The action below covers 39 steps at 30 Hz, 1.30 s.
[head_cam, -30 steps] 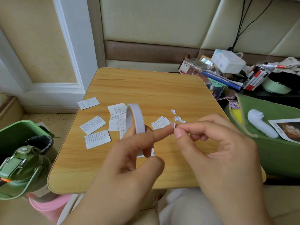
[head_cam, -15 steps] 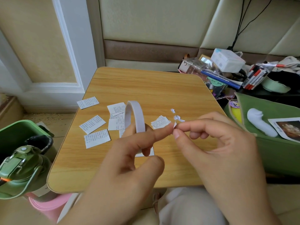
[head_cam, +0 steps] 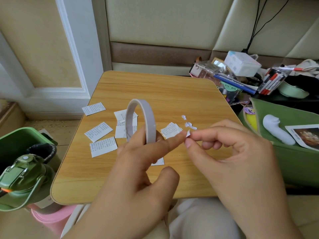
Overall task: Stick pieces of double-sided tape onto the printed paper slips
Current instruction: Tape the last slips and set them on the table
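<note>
Above table (head_cam: pixel 172 87), left hand (head_cam: pixel 138 169) wears tape roll (head_cam: pixel 140 121); both hands' fingertips pinch tape bit (head_cam: pixel 188 133) w/ right hand (head_cam: pixel 233 161). Flimsy, sticky: grip edges only.

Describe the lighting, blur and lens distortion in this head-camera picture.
Head view: soft, even daylight with no harsh glare; faint shadows under the hands on the table. Wide-angle bending curves the wall panels and table edges. The tape roll is sharp; print on the paper slips is too small to read.
</note>
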Available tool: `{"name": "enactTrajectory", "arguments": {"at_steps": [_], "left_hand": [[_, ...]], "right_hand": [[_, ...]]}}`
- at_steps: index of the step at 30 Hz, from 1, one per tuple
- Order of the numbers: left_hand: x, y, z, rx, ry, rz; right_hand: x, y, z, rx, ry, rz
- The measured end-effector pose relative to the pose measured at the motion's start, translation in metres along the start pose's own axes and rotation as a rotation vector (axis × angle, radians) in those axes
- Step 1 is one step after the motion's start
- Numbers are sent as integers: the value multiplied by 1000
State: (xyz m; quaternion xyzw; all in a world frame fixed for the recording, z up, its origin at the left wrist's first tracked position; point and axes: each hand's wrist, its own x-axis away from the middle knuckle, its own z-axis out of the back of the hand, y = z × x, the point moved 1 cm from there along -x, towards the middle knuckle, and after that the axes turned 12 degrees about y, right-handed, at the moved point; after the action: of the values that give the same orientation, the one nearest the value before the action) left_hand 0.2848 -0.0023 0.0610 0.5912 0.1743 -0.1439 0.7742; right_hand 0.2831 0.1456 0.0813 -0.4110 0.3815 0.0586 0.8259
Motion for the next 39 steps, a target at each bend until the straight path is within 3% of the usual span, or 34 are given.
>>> {"name": "enactTrajectory", "arguments": {"at_steps": [10, 23, 39], "left_hand": [[3, 3, -4, -322, 102, -243], [-1, 1, 0, 39, -28, 66], [-3, 3, 5, 213, -94, 188]], "right_hand": [[3, -5, -5, 108, 62, 33], [1, -4, -2, -17, -25, -103], [-2, -5, 1, -94, -95, -163]]}}
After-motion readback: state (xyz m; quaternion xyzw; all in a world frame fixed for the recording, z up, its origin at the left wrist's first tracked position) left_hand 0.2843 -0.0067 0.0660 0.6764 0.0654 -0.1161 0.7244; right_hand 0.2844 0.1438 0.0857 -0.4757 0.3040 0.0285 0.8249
